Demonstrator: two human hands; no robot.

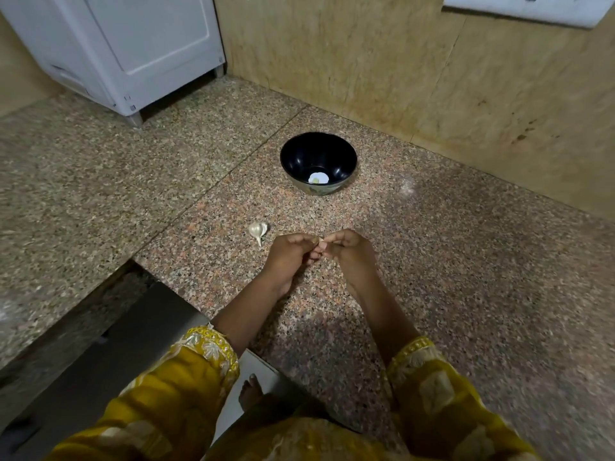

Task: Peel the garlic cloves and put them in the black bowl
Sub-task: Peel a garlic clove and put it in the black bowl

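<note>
The black bowl [318, 161] stands on the speckled granite counter [449, 261], with a pale piece at its bottom. Nearer to me, my left hand [289, 257] and my right hand [349, 254] meet fingertip to fingertip over the counter. Between them they pinch a small garlic clove [320, 241], of which only a sliver shows. A loose piece of garlic with a pointed papery tail [259, 230] lies on the counter just left of my left hand.
A white appliance [133, 51] stands at the back left, on a lower grey slab. A tan stone wall [399, 61] runs behind the bowl. The counter's front edge drops off at the lower left, where floor and a bare foot [251, 392] show.
</note>
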